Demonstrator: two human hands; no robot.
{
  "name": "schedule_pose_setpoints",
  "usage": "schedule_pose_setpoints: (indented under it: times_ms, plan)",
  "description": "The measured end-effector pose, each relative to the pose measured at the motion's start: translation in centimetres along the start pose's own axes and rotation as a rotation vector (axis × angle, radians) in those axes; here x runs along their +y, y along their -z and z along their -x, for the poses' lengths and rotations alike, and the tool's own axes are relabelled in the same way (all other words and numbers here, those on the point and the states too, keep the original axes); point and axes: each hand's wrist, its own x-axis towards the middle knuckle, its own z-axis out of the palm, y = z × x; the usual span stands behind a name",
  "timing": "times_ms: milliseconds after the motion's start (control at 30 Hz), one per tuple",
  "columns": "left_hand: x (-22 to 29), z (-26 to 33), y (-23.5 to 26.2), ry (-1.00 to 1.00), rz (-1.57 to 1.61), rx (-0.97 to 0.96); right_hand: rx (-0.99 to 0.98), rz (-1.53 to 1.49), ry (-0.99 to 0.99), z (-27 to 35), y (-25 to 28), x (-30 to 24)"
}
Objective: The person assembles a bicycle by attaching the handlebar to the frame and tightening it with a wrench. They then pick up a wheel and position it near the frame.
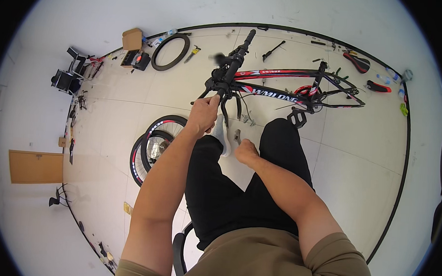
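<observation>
A black and red bicycle frame (278, 95) lies ahead of me, without wheels, its handlebar (230, 72) pointing up and across on the left. My left hand (204, 114) is closed around the near end of that handlebar, beside a brake lever (225, 109). Low between my knees, my right hand (247, 152) grips a grey metal wrench (237, 135); its head sticks out past the fingers, while the handle is hidden in the fist. The wrench is apart from the bicycle. A black pedal (297, 117) hangs near my right knee.
Two wheels (153, 144) lie stacked left of my leg. Farther off are a loose tire (170, 52), an open cardboard box (132, 39), a seatpost (273, 50) and two saddles (356, 62). Small metal parts (248, 120) lie by my shoe (221, 137).
</observation>
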Motion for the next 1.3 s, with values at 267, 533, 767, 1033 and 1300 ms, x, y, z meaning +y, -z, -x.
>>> schedule_pose_setpoints:
  times_ms: [267,533,767,1033,1300]
  plan:
    - [-1.2,0.4,1.5,-0.045,-0.071,0.025,0.022,-0.008,0.020,-0.2,-1.7,-0.2]
    - [-1.5,1.3,1.9,-0.046,-0.099,0.002,0.031,-0.050,0.018,0.9,-1.6,-0.9]
    - [-2.0,1.4,2.4,-0.060,-0.081,-0.036,0.073,-0.052,-0.003,-2.0,-0.9,2.1]
    - [-1.8,3.0,1.9,-0.041,0.088,-0.094,0.154,-0.132,-0.079,-0.4,1.6,1.2]
    - [-3.1,5.5,-2.7,0.083,0.287,-0.050,0.260,-0.197,-0.049,-1.9,0.7,0.9]
